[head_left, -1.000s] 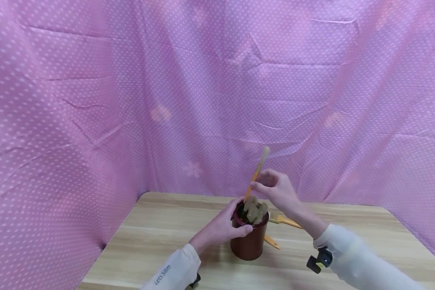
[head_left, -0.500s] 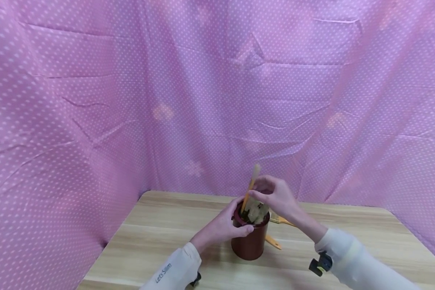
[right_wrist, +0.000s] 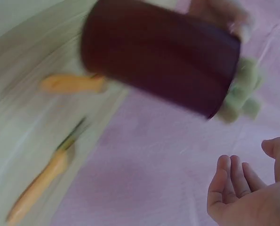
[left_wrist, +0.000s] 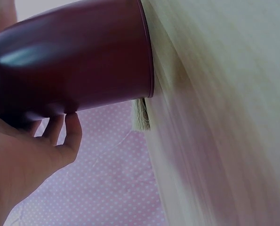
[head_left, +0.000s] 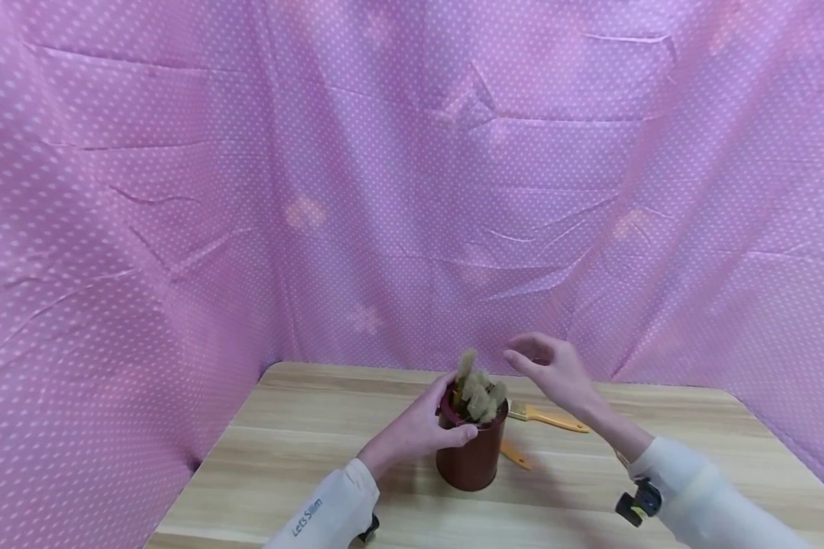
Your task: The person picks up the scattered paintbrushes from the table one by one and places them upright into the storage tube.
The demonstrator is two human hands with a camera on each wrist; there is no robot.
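Note:
A dark red cylindrical pot [head_left: 468,460] stands on the wooden table. Several paintbrushes [head_left: 481,398] stick out of it with their pale bristles upward. My left hand [head_left: 419,427] grips the pot near its top, the thumb on the near side of the rim. In the left wrist view, curled fingers [left_wrist: 73,136] lie along the pot's wall. To the right of the pot and above the table, my right hand [head_left: 555,372] hangs apart with nothing in it. Its fingers are loosely bent in the right wrist view, with a gap to the bristles.
A flat paintbrush [head_left: 552,418] with an orange handle lies on the table behind and right of the pot. Another orange handle [head_left: 516,455] shows beside the pot, partly hidden by it. A pink dotted cloth [head_left: 412,191] hangs behind the table [head_left: 302,457].
The right hand lowered an orange-handled paintbrush into the pot, bristles up, and let go of it. It then moved away to the right. The left hand stayed on the pot.

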